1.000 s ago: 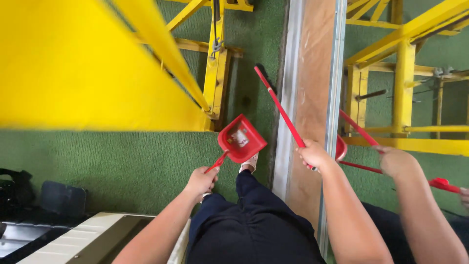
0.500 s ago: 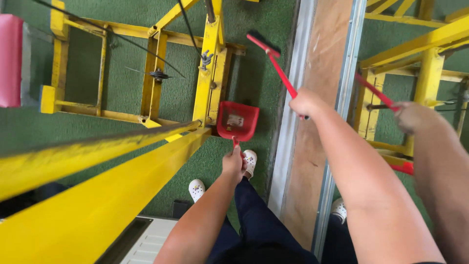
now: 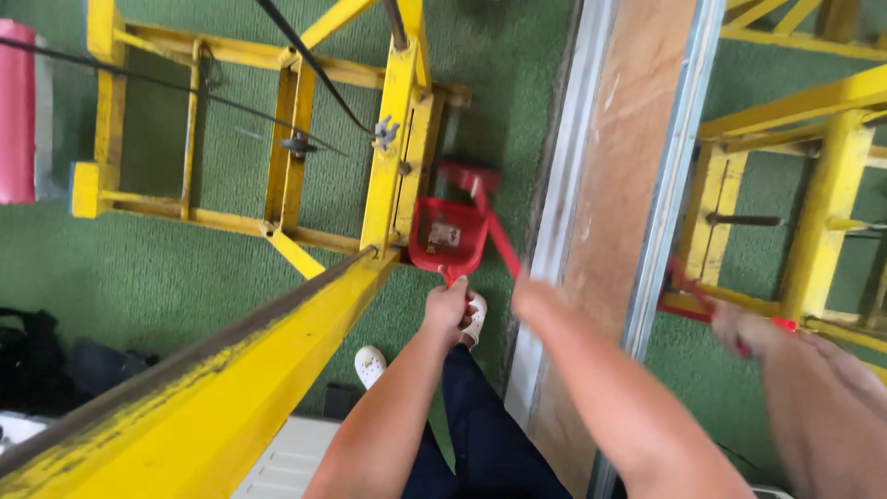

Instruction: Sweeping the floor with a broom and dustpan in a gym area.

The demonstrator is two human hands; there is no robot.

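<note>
green carpeted floor (image 3: 231, 268) lies under yellow steel frames (image 3: 397, 148). left hand (image 3: 447, 305) grips the red plastic dustpan (image 3: 450, 237) beside a frame leg; blurred right hand (image 3: 534, 298) clasps the red broom handle (image 3: 494, 231). a wide swing could knock the pan askew and scatter debris.

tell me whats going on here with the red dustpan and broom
A person stands on green carpet beside a yellow metal frame. Their left hand holds a red dustpan low by the frame; their right hand, blurred, grips a red broom whose head sits just above the pan. Another person's hand at right holds a second red handle.
</note>
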